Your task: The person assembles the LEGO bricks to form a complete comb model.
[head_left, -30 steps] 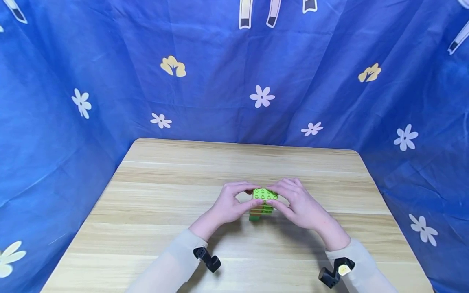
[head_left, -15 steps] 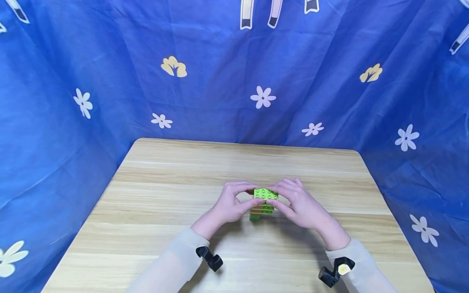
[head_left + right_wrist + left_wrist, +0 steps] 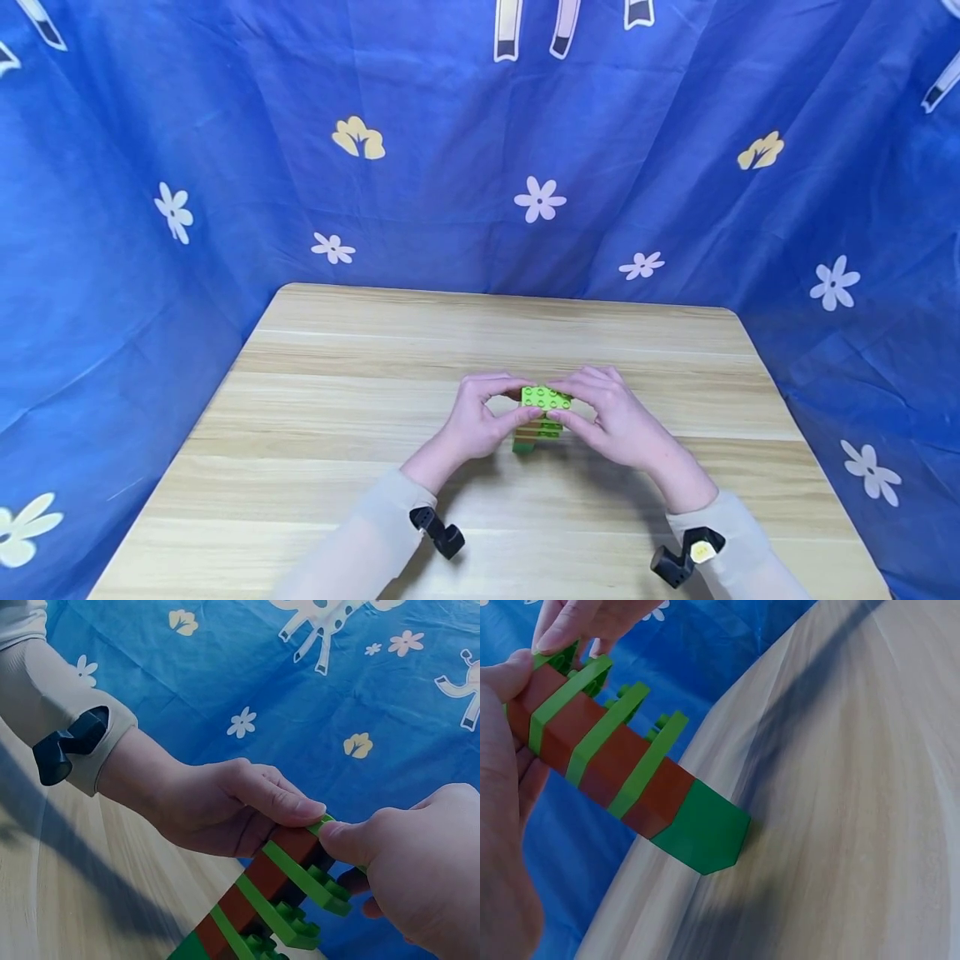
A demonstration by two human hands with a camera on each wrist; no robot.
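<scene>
A tower of toy building bricks (image 3: 622, 754) stands on the table, brown bricks alternating with light green plates above a dark green bottom brick (image 3: 705, 829). The plates jut out to the right, their studs showing on the overhang. At the top lies a light green studded plate (image 3: 546, 397). My left hand (image 3: 480, 417) grips the tower's upper left side between thumb and fingers. From the right, my right hand (image 3: 611, 417) pinches the overhanging end of the top plate, thumb in front and fingers behind. Both thumbs nearly meet at the front edge.
The wooden table (image 3: 337, 358) has rounded far corners. Behind it and at both sides hangs a blue patterned curtain (image 3: 442, 167). Each sleeve carries a black wrist camera, one on the left (image 3: 438, 532) and one on the right (image 3: 686, 557).
Both hands keep their hold at the top of the tower. The left forearm has shifted slightly to the right, and the head view has drifted a little.
</scene>
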